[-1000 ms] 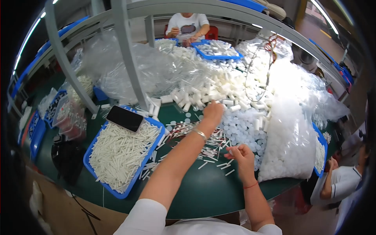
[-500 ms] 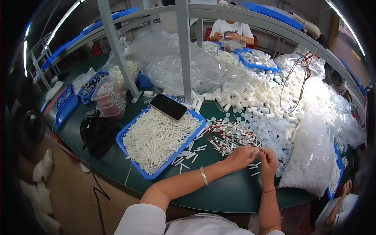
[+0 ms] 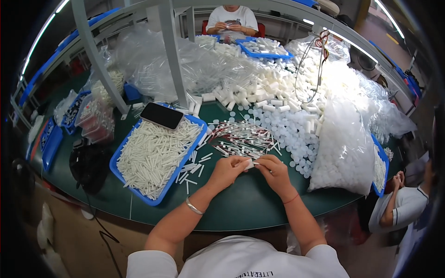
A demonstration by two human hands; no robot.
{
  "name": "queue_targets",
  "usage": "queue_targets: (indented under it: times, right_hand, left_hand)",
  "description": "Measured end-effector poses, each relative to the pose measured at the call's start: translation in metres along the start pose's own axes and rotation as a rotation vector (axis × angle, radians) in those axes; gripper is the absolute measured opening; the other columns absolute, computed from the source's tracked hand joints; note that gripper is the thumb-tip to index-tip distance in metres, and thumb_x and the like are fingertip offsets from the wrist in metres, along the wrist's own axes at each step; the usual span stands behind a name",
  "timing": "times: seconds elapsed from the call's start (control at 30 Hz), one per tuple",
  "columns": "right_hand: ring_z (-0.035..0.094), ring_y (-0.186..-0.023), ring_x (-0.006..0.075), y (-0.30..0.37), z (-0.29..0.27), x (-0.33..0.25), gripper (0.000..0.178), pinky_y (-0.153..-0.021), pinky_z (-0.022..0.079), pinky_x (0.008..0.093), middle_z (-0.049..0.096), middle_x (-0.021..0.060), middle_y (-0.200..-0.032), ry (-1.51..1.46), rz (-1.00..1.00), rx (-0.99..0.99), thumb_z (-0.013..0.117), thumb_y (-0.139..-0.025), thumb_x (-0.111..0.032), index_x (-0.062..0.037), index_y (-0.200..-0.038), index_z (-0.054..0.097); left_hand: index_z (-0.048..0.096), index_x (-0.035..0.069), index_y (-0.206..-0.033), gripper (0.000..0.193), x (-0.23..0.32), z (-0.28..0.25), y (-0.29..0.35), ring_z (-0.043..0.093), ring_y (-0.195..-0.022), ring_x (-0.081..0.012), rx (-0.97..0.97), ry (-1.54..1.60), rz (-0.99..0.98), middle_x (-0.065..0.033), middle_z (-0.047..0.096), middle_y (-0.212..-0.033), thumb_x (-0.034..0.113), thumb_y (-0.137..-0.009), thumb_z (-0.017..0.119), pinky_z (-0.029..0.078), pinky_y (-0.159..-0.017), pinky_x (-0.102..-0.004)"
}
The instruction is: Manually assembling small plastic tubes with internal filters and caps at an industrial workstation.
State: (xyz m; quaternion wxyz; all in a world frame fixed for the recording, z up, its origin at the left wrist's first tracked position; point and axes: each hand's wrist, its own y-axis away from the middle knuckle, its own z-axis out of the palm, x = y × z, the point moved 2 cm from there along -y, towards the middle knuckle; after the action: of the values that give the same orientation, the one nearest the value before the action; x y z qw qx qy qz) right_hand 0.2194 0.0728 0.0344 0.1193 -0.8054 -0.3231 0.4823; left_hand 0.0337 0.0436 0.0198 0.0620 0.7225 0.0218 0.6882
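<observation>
My left hand [image 3: 230, 170] is closed, its thumb and fingers pinching a short white cylinder [image 3: 249, 164]. Against the other end of that cylinder, my right hand [image 3: 274, 172] is pinched shut on what looks like a thin white stick [image 3: 257, 163], partly hidden by the fingertips. Both hands meet above the green table, at the near edge of a heap of thin white sticks with dark red parts [image 3: 243, 139]. Translucent round discs [image 3: 289, 146] spread to the right of the heap.
A blue tray [image 3: 119, 172] of white sticks stands at left, a phone [image 3: 162, 116] on its far rim. White cylinders [image 3: 278, 99] pile up beyond, under a grey metal frame [image 3: 172, 55]. A filled plastic bag [image 3: 345, 148] stands right. Another person [image 3: 232, 21] sits opposite.
The whole view has shifted, so the table's things appear farther left. My hands have come slightly left, and the white cylinder now shows more plainly between them.
</observation>
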Motion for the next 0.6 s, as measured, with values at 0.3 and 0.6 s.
queue_targets:
  times: [0.3,0.6]
  right_hand:
    - [0.058,-0.080,0.0288,0.003,0.005,-0.011,0.039,-0.072,0.049,0.0378,0.064,0.0104,-0.095,0.252,-0.211,-0.150,0.064,-0.075,0.004,-0.0055,-0.114,0.063]
    - [0.063,-0.078,0.0284,0.004,-0.001,0.004,0.025,-0.068,0.051,0.0351,0.065,0.0124,-0.091,0.086,-0.074,-0.140,0.072,-0.081,-0.012,-0.0033,-0.103,0.064]
  left_hand:
    - [0.050,-0.001,-0.130,0.054,0.007,0.002,0.003,0.061,-0.072,-0.0084,-0.064,-0.252,0.016,-0.0065,0.071,-0.080,0.016,-0.084,0.072,0.048,-0.069,-0.0238]
    - [0.049,0.001,-0.133,0.048,0.004,0.000,0.001,0.055,-0.066,-0.0056,-0.211,0.075,-0.132,-0.0033,0.067,-0.083,0.015,-0.090,0.065,0.043,-0.056,-0.0223]
